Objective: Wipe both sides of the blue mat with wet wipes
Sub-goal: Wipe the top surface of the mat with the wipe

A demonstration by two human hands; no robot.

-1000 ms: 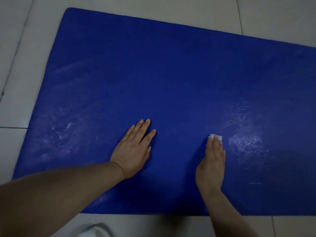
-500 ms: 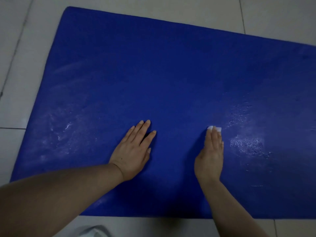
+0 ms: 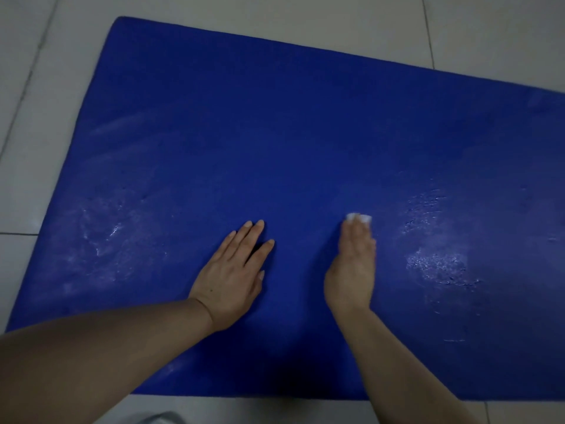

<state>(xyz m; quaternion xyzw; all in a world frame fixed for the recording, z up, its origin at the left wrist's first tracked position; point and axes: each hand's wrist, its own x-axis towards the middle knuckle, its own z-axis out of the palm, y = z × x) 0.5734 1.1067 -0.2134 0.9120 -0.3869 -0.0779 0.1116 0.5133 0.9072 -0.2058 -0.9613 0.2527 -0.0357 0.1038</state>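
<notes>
While the mat (image 3: 305, 142) is lying flat on the tiled floor (image 3: 27, 117), the right hand (image 3: 351, 270) is pressing a white wipe (image 3: 359, 217) under straight fingers; only its edge is showing past the fingertips. Strokes should be overlapping under even pressure, working toward the damp patches on the right. The left hand (image 3: 229, 280) is lying flat and empty, pinning the mat.

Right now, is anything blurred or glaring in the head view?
Head view: dim overall; right hand and white wet wipe are motion-blurred; left hand is sharp; wet patches glint on the blue foam mat; a dark shadow lies between the forearms.
</notes>
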